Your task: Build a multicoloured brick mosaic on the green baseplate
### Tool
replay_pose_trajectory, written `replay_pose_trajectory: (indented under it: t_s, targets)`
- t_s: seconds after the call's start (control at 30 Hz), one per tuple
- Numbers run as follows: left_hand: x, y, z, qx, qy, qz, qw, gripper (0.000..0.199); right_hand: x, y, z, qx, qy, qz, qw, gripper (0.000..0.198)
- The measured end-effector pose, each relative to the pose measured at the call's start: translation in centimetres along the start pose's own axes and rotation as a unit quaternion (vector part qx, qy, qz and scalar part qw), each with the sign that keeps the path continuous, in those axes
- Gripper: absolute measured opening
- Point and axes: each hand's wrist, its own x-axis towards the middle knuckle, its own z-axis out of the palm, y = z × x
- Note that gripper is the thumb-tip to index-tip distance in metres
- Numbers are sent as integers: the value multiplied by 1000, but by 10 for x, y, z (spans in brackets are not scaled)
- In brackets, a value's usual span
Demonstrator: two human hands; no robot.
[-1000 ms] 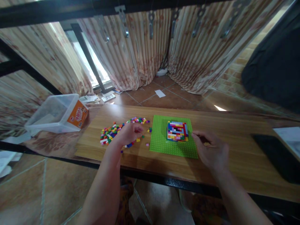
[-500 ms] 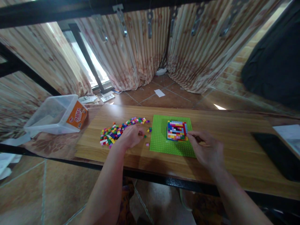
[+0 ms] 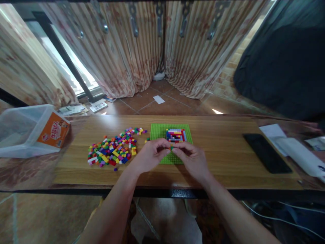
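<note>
Over the green baseplate (image 3: 157,128) my two hands meet at the fingertips. Between them is a tiny green toy brick (image 3: 172,148), with a bit of orange or red beside it. My left hand (image 3: 150,155) pinches from one side, and my right hand (image 3: 193,160) pinches from the other. Just beyond the fingers stands a low block of stacked multicoloured bricks (image 3: 175,135) on the baseplate, its near side hidden by my hands. To the left, loose bricks (image 3: 111,150) in many colours lie in a spread pile on the wooden table.
A clear plastic bin (image 3: 22,130) with an orange label stands at the far left. At the right lie a black phone-like slab (image 3: 266,152), white paper (image 3: 273,133) and a white object (image 3: 303,156). The wooden tabletop (image 3: 223,145) has a dark front edge.
My left hand has moved from beside the loose pile to the baseplate. My right hand has left the stacked block's right side, and the fingertips now meet. The view has shifted right.
</note>
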Motion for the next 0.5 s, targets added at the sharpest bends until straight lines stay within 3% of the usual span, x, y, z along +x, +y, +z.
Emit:
replay_pose_trajectory:
  t_s: [0.23, 0.5]
  targets:
    - [3, -1, 9, -3, 23, 7, 1000, 8, 0, -4, -5, -52, -12, -10, 999, 16]
    - [3, -1, 11, 11, 5, 32, 999, 9, 6, -4, -14, 32, -40, 53, 997, 23]
